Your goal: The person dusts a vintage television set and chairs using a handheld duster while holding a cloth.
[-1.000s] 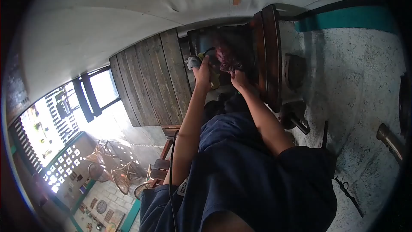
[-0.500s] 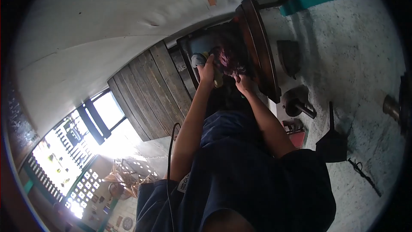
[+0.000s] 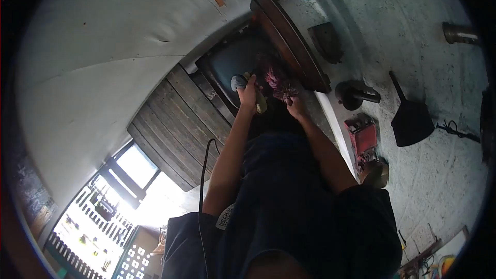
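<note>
In the head view, my left hand (image 3: pixel 248 96) is closed around a grey and yellowish object (image 3: pixel 238 82), perhaps a cloth; its exact kind is unclear. To its right, my right hand (image 3: pixel 295 107) grips the lower end of a fluffy reddish-purple duster (image 3: pixel 277 81). The duster reaches up and left over a dark old television-like box (image 3: pixel 227 64) with a greyish glossy face. Both hands are in front of this box, apart from each other. The duster's far end is dim and blurred.
Weathered wooden planks (image 3: pixel 178 119) stand left of the box. A dark brown wooden ledge (image 3: pixel 292 36) borders its right. On the rough wall hang a dark dustpan-like piece (image 3: pixel 412 123), a round metal item (image 3: pixel 351 95) and a red object (image 3: pixel 363 137). A black cable (image 3: pixel 201 191) runs beside my left arm.
The whole view has turned, with the surroundings tilting and more of the right wall showing. Both hands keep their holds, and the duster has shifted slightly lower and right in view.
</note>
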Available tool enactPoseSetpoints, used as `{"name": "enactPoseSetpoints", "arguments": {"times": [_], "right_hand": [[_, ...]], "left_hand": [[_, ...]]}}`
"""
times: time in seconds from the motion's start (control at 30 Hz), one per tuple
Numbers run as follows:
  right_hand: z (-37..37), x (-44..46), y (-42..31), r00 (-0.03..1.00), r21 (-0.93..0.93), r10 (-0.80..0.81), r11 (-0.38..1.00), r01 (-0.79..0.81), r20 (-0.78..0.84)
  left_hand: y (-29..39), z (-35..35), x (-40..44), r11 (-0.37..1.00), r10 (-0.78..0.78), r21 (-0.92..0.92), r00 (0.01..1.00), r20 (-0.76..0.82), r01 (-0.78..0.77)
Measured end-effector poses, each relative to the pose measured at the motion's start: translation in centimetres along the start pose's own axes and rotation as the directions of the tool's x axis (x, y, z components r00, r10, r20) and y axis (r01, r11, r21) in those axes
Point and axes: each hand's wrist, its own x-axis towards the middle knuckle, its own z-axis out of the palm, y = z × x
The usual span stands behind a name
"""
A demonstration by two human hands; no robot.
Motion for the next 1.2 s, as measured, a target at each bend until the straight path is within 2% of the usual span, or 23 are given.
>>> {"name": "enactPoseSetpoints", "arguments": {"times": [0.07, 0.1, 0.2, 0.3, 0.37, 0.4, 0.47, 0.5, 0.57, 0.67, 0.73, 0.8, 0.87, 0.9, 0.97, 1.1, 1.17, 1.2], "right_hand": [[-0.1, -1.3, -0.4, 0.984, 0.034, 0.024, 0.999, -0.019, -0.175], [-0.3, -1.8, -0.5, 0.984, 0.029, 0.015, 1.0, -0.011, -0.176], [-1.4, -3.0, -0.4, 0.997, 0.161, 0.002, 0.987, 0.009, -0.072], [-3.5, -4.1, -0.8, 0.992, 0.059, -0.124, 0.991, 0.123, 0.01], [-4.0, -5.3, -1.9, 0.983, 0.099, -0.071, 0.991, 0.089, -0.169], [-3.8, -5.1, -1.4, 0.983, 0.098, -0.084, 0.99, 0.101, -0.164], [-3.7, -4.8, 0.4, 0.99, -0.016, -0.142, 0.99, 0.142, -0.007], [-3.7, -4.9, 1.2, 0.989, -0.02, -0.151, 0.988, 0.151, -0.001], [-3.7, -5.2, 2.8, 0.994, -0.139, -0.081, 0.986, 0.09, 0.072], [-4.3, -6.7, 3.8, 0.992, -0.195, -0.069, 0.977, 0.089, 0.107], [-5.6, -7.6, 4.8, 0.982, -0.157, -0.123, 0.977, 0.145, 0.141], [-6.0, -8.2, 6.3, 0.969, -0.118, -0.182, 0.972, 0.202, 0.166], [-5.0, -9.4, 7.7, 0.981, -0.169, -0.193, 0.967, 0.192, 0.014], [-5.0, -9.1, 8.3, 0.979, -0.166, -0.202, 0.965, 0.202, 0.016], [-5.2, -8.7, 9.9, 0.965, -0.127, -0.21, 0.965, 0.23, 0.154], [-6.7, -9.3, 10.5, 0.96, -0.164, -0.211, 0.956, 0.242, 0.184], [-4.6, -9.3, 11.4, 0.943, -0.17, -0.327, 0.934, 0.313, -0.063], [-4.8, -9.2, 11.0, 0.943, -0.17, -0.329, 0.933, 0.316, -0.054]], "left_hand": [[0.1, 0.2, -1.4, 0.998, -0.042, -0.036, 0.999, -0.003, 0.042], [-0.1, 0.0, -1.7, 0.999, -0.047, -0.019, 0.999, 0.015, 0.047], [-1.0, -0.8, -2.4, 0.999, -0.035, -0.012, 0.999, 0.012, 0.036], [-2.6, -1.8, -2.3, 0.999, -0.015, -0.033, 1.0, -0.016, 0.014], [-3.0, -2.5, -2.4, 0.999, 0.002, -0.046, 0.999, -0.035, -0.003], [-3.0, -2.7, -2.8, 0.999, -0.002, -0.052, 0.998, -0.056, -0.001], [-3.3, -2.9, -3.4, 0.998, -0.004, -0.065, 0.996, -0.086, -0.002], [-3.6, -3.0, -3.6, 0.997, 0.0, -0.08, 0.993, -0.116, -0.009], [-4.4, -2.7, -3.9, 0.995, 0.009, -0.098, 0.988, -0.154, -0.025], [-5.7, -1.8, -4.8, 0.994, 0.018, -0.104, 0.973, -0.229, -0.042], [-6.7, -0.8, -6.0, 0.982, 0.073, -0.155, 0.977, -0.202, -0.106], [-7.7, 0.1, -7.2, 0.983, 0.068, -0.158, 0.98, -0.187, -0.099], [-8.7, 0.4, -8.4, 0.983, 0.068, -0.156, 0.982, -0.176, -0.096], [-9.5, 0.5, -8.6, 0.985, 0.072, -0.141, 0.98, -0.185, -0.099], [-11.1, 0.2, -9.1, 0.987, 0.076, -0.125, 0.977, -0.199, -0.102], [-12.6, 0.6, -9.7, 0.984, 0.098, -0.126, 0.976, -0.195, -0.124], [-12.4, 0.5, -9.9, 0.981, 0.114, -0.132, 0.976, -0.183, -0.139], [-11.9, 0.7, -10.1, 0.988, 0.085, -0.109, 0.981, -0.173, -0.105]]}}
